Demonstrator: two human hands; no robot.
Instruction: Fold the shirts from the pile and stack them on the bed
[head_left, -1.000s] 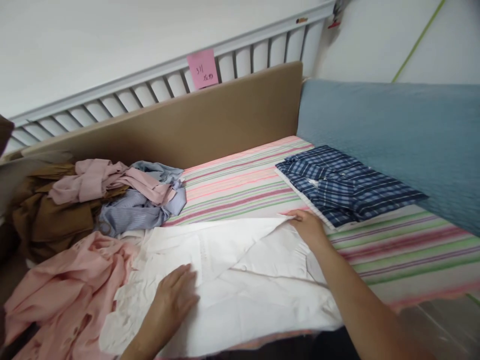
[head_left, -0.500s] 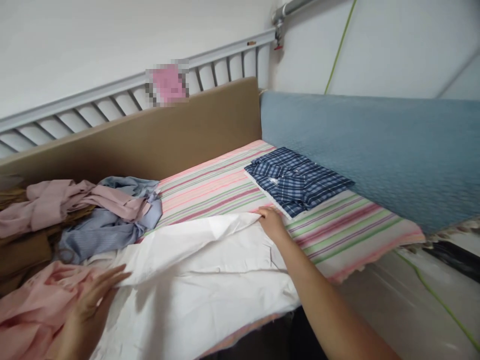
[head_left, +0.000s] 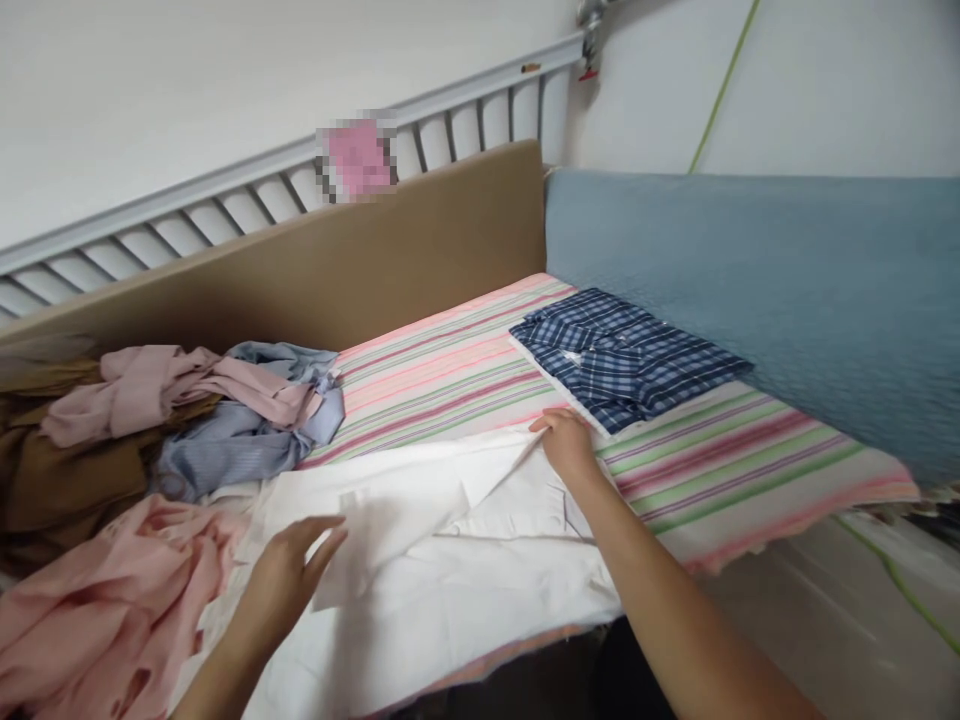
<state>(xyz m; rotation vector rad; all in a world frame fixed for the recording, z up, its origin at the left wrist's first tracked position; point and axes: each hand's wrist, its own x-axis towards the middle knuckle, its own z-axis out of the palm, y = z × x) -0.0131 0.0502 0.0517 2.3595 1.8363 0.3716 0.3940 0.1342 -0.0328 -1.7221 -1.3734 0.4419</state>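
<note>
A white shirt [head_left: 450, 590] lies spread across the near part of the striped cover, a button strip showing near its middle. At its upper right edge, my right hand [head_left: 568, 442] pinches the fabric, and a fold slants down to the left from there. My left hand [head_left: 296, 562] is above the shirt's left part with fingers apart, holding nothing. Beyond my right hand rests a folded blue plaid shirt [head_left: 630, 355], laid flat with a white edge showing under it.
Crumpled clothes lie on the left: a pink garment [head_left: 112, 610], a mauve one [head_left: 142, 385], a blue one [head_left: 232, 450] and a brown one [head_left: 67, 470]. Behind the striped cover [head_left: 427, 385] stand a brown board [head_left: 375, 260] and a blue padded panel [head_left: 735, 260]. A radiator [head_left: 262, 200] runs along the wall.
My left hand has left the shirt's left edge and moved right, over the fabric. The upper flap now lies flatter. My right hand keeps its grip, and the view has shifted slightly.
</note>
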